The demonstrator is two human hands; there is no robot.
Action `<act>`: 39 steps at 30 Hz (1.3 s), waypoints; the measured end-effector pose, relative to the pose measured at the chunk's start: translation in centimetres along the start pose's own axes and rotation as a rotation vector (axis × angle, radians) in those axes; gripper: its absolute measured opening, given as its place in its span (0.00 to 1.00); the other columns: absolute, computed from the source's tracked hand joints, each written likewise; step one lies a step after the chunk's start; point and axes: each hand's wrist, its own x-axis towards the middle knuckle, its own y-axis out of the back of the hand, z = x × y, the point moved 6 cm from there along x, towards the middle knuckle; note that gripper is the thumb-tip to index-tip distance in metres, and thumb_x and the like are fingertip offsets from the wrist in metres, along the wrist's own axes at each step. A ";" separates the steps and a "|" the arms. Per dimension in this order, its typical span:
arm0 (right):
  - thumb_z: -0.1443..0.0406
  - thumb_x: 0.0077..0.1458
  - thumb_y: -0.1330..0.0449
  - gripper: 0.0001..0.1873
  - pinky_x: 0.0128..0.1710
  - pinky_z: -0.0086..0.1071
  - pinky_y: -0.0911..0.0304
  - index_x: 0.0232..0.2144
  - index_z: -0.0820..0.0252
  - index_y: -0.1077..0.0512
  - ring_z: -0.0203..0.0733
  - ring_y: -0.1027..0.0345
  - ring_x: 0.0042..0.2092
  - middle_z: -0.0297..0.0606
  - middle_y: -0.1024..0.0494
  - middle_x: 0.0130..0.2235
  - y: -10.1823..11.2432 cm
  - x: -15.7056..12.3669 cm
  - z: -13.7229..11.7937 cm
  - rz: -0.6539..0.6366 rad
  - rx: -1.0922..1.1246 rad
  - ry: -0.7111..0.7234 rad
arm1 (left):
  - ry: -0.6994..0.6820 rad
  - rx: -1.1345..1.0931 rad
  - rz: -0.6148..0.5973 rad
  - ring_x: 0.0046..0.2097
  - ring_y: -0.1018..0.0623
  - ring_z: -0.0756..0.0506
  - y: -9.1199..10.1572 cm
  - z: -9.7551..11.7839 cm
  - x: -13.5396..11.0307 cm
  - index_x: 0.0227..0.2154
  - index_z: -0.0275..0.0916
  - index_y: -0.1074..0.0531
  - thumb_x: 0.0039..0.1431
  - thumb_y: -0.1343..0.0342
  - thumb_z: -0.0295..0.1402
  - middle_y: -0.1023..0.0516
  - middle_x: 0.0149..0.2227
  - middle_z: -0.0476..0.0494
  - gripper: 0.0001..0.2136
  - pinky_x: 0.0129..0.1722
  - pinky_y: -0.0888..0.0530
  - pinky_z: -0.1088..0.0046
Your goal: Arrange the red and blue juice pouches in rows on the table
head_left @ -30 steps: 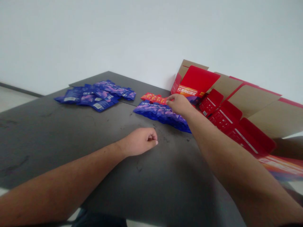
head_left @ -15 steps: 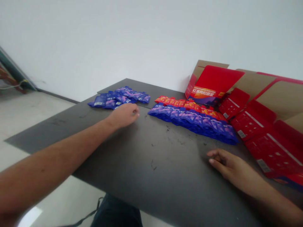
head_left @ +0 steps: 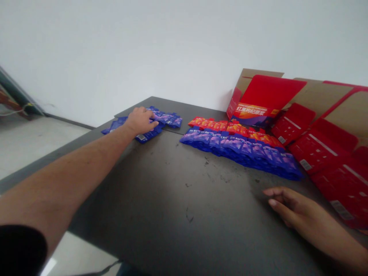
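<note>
Pouches (head_left: 149, 137), blue and loosely piled on the bench (head_left: 172, 222), are lying at ten o'clock right under my left hand (head_left: 140, 122), whose grip I cannot tell remotely, while my bare, half-spread right hand (head_left: 293, 209) is sitting farther off at four o'clock.

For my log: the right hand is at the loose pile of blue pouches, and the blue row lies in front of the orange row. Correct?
Not the right hand: the head view shows the left hand at the loose pile of blue pouches. The blue row does lie in front of the orange row.
</note>
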 end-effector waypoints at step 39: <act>0.39 0.55 0.37 0.29 0.29 0.38 0.28 0.46 0.53 0.20 0.47 0.24 0.30 0.41 0.16 0.35 -0.5 0.2 1.5 -0.058 0.031 0.017 | -0.280 -0.059 -0.352 0.67 0.28 0.32 -1.9 9.5 -0.3 0.70 0.45 0.30 0.64 0.45 0.50 0.29 0.67 0.31 0.34 0.69 0.33 0.54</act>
